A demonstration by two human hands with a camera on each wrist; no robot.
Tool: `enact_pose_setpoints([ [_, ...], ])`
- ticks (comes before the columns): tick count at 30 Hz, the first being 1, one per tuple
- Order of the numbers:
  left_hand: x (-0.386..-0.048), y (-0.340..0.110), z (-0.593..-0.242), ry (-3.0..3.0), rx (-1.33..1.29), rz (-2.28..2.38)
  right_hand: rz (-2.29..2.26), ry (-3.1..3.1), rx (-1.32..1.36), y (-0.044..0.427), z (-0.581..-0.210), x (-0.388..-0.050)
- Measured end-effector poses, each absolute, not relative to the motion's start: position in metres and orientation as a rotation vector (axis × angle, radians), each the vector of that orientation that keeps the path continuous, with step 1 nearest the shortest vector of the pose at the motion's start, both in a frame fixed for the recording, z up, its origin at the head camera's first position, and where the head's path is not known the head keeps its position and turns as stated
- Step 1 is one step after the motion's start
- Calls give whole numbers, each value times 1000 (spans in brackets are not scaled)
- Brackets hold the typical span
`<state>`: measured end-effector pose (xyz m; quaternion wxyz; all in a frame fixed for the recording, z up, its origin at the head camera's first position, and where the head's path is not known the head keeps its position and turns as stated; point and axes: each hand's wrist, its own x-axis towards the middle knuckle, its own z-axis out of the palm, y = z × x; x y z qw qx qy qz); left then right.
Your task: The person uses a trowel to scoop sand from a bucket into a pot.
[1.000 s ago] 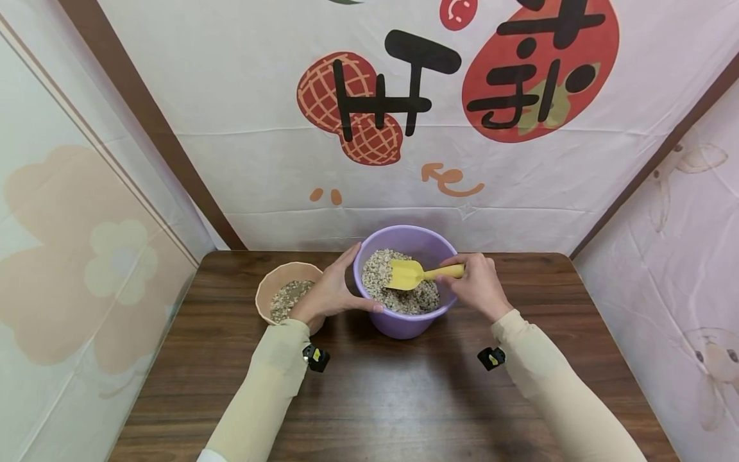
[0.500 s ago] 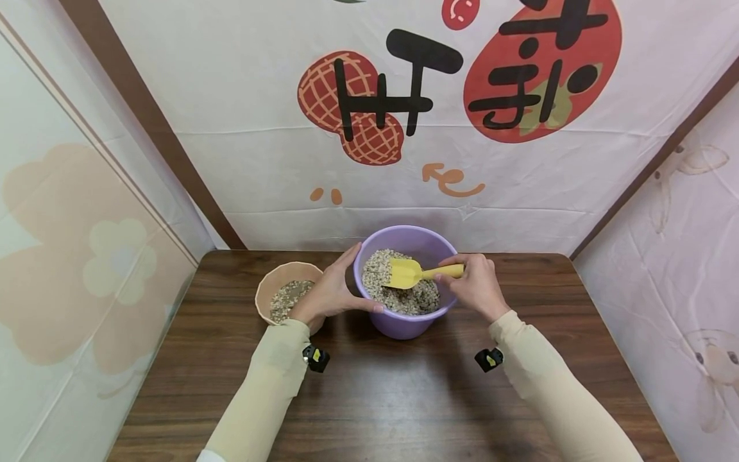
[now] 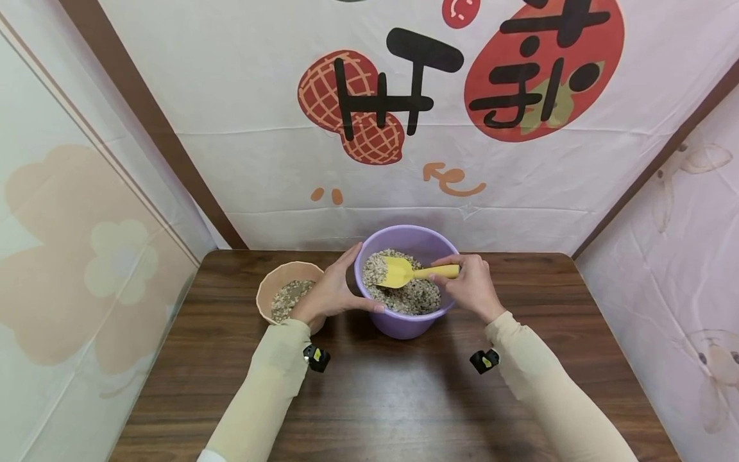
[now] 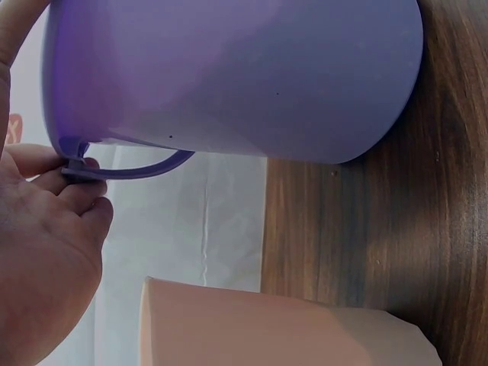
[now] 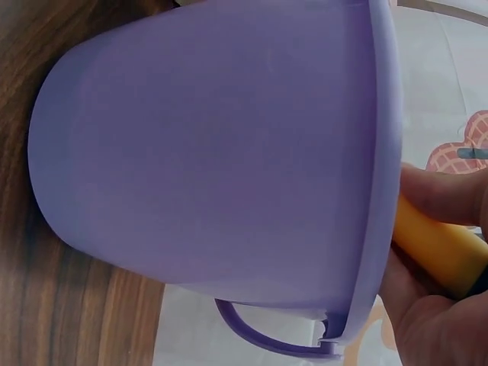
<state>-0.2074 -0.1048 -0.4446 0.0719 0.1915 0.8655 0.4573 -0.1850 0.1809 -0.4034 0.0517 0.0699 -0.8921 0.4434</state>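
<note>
A purple bucket [image 3: 402, 326] holding a pale, speckled grainy material [image 3: 412, 296] stands near the back of the table. My left hand [image 3: 335, 292] grips its left rim, thumb at the front and fingers on the far side; in the left wrist view the fingers of that hand [image 4: 53, 236] touch the rim by the handle mount [image 4: 84, 172]. My right hand [image 3: 470, 285] pinches the handle of a yellow scoop [image 3: 397, 273], whose blade lies over the grains inside the bucket. In the right wrist view the yellow handle [image 5: 438, 244] passes between thumb and fingers.
Left of the bucket, partly behind my left wrist, sits a peach bowl [image 3: 267, 289] with similar grains inside. The brown wooden table [image 3: 392, 404] meets a printed white cloth [image 3: 260, 167] at its back edge. Printed cloths also hang at both sides.
My right hand and the yellow scoop have shifted slightly left within the bucket, and more grains show at the scoop's tip. My left hand has stayed on the rim.
</note>
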Motion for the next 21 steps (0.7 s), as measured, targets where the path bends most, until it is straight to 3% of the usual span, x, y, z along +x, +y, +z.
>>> enact_pose_setpoints([
  [21, -206, -104, -443, 2635, 575, 1329, 1697, -2572, 58, 194, -409, -176],
])
